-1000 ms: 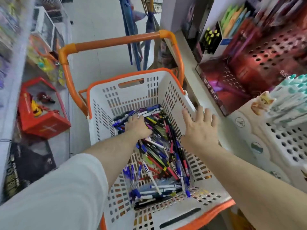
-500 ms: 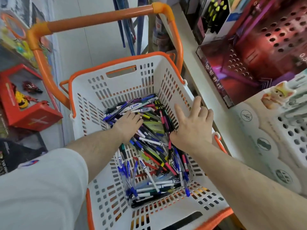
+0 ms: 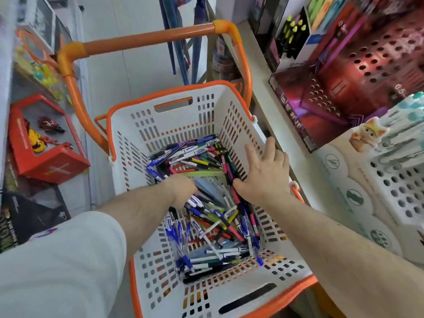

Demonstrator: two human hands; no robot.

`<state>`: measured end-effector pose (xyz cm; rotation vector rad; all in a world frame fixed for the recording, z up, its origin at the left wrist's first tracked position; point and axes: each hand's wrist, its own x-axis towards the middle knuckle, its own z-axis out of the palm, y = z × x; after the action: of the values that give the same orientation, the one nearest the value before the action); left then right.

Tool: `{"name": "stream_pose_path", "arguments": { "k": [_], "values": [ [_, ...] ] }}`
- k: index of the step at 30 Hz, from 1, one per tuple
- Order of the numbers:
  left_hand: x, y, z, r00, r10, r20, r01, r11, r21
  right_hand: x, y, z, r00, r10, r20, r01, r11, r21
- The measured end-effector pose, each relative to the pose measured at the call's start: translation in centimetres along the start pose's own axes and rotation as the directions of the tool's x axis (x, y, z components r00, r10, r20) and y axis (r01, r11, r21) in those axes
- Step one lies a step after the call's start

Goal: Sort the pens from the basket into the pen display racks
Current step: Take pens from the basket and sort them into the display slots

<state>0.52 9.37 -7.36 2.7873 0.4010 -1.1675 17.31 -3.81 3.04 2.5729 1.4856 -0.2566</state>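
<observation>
A white plastic basket [image 3: 174,115] with an orange rim holds a loose heap of pens [image 3: 206,216] in blue, black, pink, yellow and white. My left hand [image 3: 181,189] reaches down into the middle of the heap, fingers curled among the pens and mostly hidden; whether it grips any I cannot tell. My right hand [image 3: 263,175] hovers flat over the right side of the heap, fingers spread, thumb touching the pens. To the right stand pen display racks: a white perforated rack [image 3: 399,187] with teal-capped pens and a dark red perforated rack [image 3: 367,63].
An orange trolley handle [image 3: 146,42] arches over the basket's far end. A counter edge [image 3: 263,106] runs along the right. A red toy box [image 3: 46,138] and dark boxes sit on the left shelves. A box of highlighters [image 3: 291,35] stands at the back right.
My left hand has drawn back from the far end of the heap to its middle and dug in. My right hand stays spread over the right side. The view has tilted down.
</observation>
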Motion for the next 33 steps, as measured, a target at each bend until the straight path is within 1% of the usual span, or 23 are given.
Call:
{"name": "stream_pose_path", "arguments": {
  "k": [2,4,7,9,10,11,12,13,15,16,17,18,20,21,23,25,26,28,29,31,33],
  "values": [
    [-0.5,0.4,-0.1,1.0,-0.011,0.001,0.011,0.999,-0.031,0.1,0.4,-0.5,1.0,0.008,0.027,-0.011,0.993,0.118],
    [-1.0,0.6,-0.9,1.0,-0.026,-0.017,0.025,0.995,-0.1,0.2,1.0,-1.2,0.996,0.009,0.083,-0.032,0.96,0.28],
    [-1.8,0.7,-3.0,0.996,-0.057,-0.065,0.038,0.963,-0.267,-0.2,2.2,-2.8,0.991,-0.006,0.132,-0.066,0.841,0.538],
    [-2.3,0.7,-4.0,0.989,-0.098,-0.109,0.044,0.908,-0.417,-1.0,2.9,-3.5,0.997,0.017,0.079,-0.063,0.767,0.638],
    [-2.5,0.8,-4.4,0.984,-0.128,-0.127,0.046,0.859,-0.51,-1.6,3.1,-3.9,0.999,0.03,0.023,-0.038,0.76,0.649],
    [-2.7,0.9,-4.7,0.977,-0.161,-0.137,0.043,0.785,-0.618,-2.3,3.2,-4.0,0.999,0.042,-0.033,-0.01,0.756,0.654],
    [-3.0,1.0,-5.1,0.971,-0.197,-0.135,0.038,0.688,-0.725,-3.1,3.3,-4.2,0.995,0.052,-0.083,0.016,0.747,0.664],
    [-3.2,1.2,-5.3,0.965,-0.229,-0.123,0.029,0.565,-0.824,-3.8,3.3,-4.4,0.99,0.068,-0.122,0.034,0.731,0.682],
    [-3.6,1.9,-5.7,0.959,-0.277,-0.068,0.028,0.33,-0.943,-5.4,3.0,-4.7,0.977,0.128,-0.168,0.038,0.675,0.737],
    [-3.6,2.3,-5.6,0.952,-0.303,-0.036,0.036,0.229,-0.973,-6.1,2.8,-4.6,0.974,0.157,-0.163,0.024,0.641,0.767],
    [-3.5,2.8,-5.5,0.946,-0.324,-0.009,0.036,0.133,-0.991,-6.6,2.5,-4.6,0.976,0.172,-0.136,0.004,0.606,0.795],
    [-3.6,3.3,-5.3,0.94,-0.341,0.016,0.037,0.055,-0.998,-6.9,2.2,-4.3,0.981,0.175,-0.079,-0.035,0.57,0.821],
    [-3.8,4.8,-5.0,0.935,-0.355,0.023,-0.003,-0.071,-0.997,-7.1,1.5,-3.6,0.981,0.168,0.095,-0.166,0.485,0.858],
    [-4.1,5.6,-4.9,0.939,-0.343,0.008,-0.043,-0.141,-0.989,-7.0,1.1,-3.1,0.967,0.171,0.189,-0.246,0.434,0.867],
    [-4.4,7.3,-4.5,0.95,-0.311,-0.019,-0.105,-0.262,-0.959,-6.7,0.4,-2.2,0.915,0.179,0.361,-0.401,0.312,0.862],
    [-4.9,8.7,-4.2,0.957,-0.285,-0.047,-0.147,-0.342,-0.928,-6.6,-0.1,-1.3,0.857,0.143,0.494,-0.514,0.208,0.832],
    [-5.0,9.2,-3.8,0.957,-0.282,-0.063,-0.17,-0.376,-0.911,-6.7,-0.3,-1.0,0.843,0.115,0.526,-0.539,0.17,0.825],
    [-5.6,10.1,-3.7,0.952,-0.299,-0.07,-0.2,-0.431,-0.88,-6.9,-0.6,-0.4,0.851,0.102,0.516,-0.525,0.125,0.842],
    [-5.6,10.4,-3.5,0.947,-0.315,-0.064,-0.209,-0.451,-0.868,-7.1,-0.7,-0.3,0.866,0.113,0.487,-0.499,0.131,0.857],
    [-6.0,11.0,-3.5,0.932,-0.359,-0.043,-0.224,-0.48,-0.848,-7.5,-0.8,-0.4,0.893,0.135,0.43,-0.449,0.181,0.875],
    [-6.5,11.5,-3.9,0.911,-0.41,-0.031,-0.248,-0.489,-0.836,-8.0,-0.7,-1.0,0.91,0.169,0.378,-0.408,0.216,0.887]
  ]
}}
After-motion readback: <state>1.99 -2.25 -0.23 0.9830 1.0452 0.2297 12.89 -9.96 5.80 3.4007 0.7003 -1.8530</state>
